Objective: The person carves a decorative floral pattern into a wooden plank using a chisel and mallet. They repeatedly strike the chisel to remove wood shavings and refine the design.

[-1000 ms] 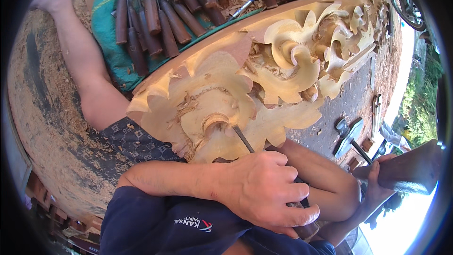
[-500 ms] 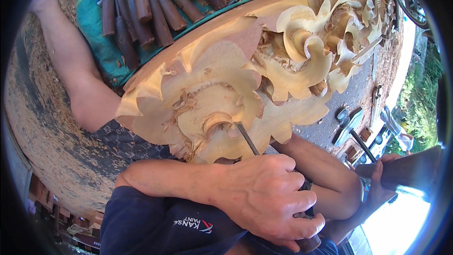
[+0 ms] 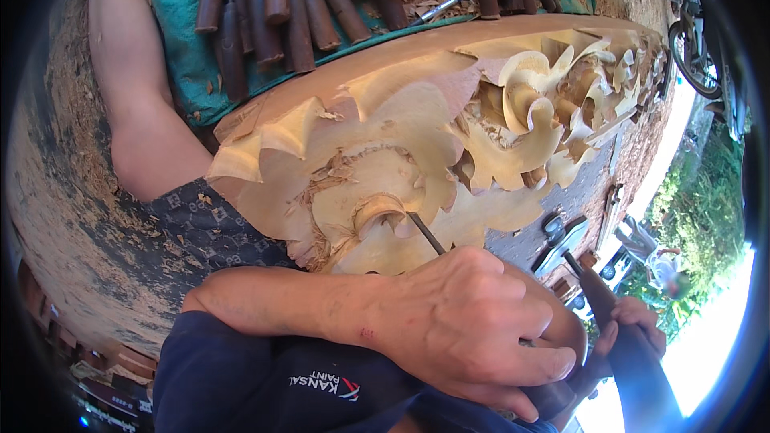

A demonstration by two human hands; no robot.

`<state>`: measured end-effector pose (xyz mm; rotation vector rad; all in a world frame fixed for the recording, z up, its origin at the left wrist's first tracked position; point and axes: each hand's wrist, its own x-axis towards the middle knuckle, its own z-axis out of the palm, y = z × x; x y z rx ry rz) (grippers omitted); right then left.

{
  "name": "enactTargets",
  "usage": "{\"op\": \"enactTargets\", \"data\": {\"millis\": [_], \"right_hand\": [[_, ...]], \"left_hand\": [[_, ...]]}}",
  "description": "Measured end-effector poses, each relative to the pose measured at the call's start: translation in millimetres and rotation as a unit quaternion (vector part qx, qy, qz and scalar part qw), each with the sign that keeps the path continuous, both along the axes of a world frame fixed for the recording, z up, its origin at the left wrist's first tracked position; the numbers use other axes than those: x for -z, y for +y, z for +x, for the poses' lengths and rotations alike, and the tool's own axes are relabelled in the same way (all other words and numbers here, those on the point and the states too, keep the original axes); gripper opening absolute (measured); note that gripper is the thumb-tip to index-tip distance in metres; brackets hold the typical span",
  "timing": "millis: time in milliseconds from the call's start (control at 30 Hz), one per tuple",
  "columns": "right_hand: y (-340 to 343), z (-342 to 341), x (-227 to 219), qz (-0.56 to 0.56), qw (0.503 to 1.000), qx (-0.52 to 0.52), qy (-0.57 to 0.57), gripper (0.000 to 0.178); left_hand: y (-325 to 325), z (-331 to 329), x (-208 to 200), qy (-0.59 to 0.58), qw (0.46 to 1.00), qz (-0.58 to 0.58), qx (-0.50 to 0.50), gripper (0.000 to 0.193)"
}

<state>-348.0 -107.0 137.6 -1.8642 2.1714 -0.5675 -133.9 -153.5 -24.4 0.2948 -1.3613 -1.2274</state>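
A thick wooden panel carved with scrolls and leaf shapes (image 3: pixel 497 132) lies slanted before me. My left hand (image 3: pixel 481 325) is closed around a chisel, whose thin metal shaft (image 3: pixel 427 234) runs to the edge of a curved scroll. Most of the chisel's handle is hidden by my fingers; its dark end shows below them. At the right, my right hand (image 3: pixel 634 322) grips a dark brown wooden mallet (image 3: pixel 646 369) by its narrower part, with the thick end pointing downward, apart from the chisel. Loose shavings (image 3: pixel 325 180) lie in the carved hollow.
Many-handled chisels (image 3: pixel 277 8) lie on a green cloth (image 3: pixel 180 40) beyond the panel. A blue pen (image 3: pixel 441 8) is among them. A hammer-like tool (image 3: pixel 560 244) is right of the panel. My bare leg (image 3: pixel 144 112) borders the left; a motorbike (image 3: pixel 698 48) and a person (image 3: pixel 659 265) are farther off.
The mallet has swung from lying nearly sideways to pointing down, its thick end now low at the right. The chisel tip stays at the scroll. The whole view has shifted slightly.
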Motion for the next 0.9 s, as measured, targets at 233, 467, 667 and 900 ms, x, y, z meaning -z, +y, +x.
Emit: {"op": "enactTargets", "data": {"millis": [233, 467, 667, 900], "right_hand": [[6, -32, -29, 0.025, 0.996, 0.069, 0.042, 0.029], [1, 45, 26, 0.006, 0.973, 0.229, -0.036, 0.04], [-5, -71, -41, 0.202, 0.976, -0.03, 0.078, 0.048], [13, -76, -16, 0.016, 0.998, -0.054, -0.002, 0.061]], "left_hand": [[2, -11, -4, 0.042, 0.997, 0.047, -0.048, 0.038], [-4, -20, -1, 0.049, 0.995, 0.065, -0.066, 0.039], [9, -16, -15, 0.051, 0.994, -0.014, -0.095, 0.027], [15, -25, 1, -0.012, 0.993, -0.062, -0.104, 0.029]]}}
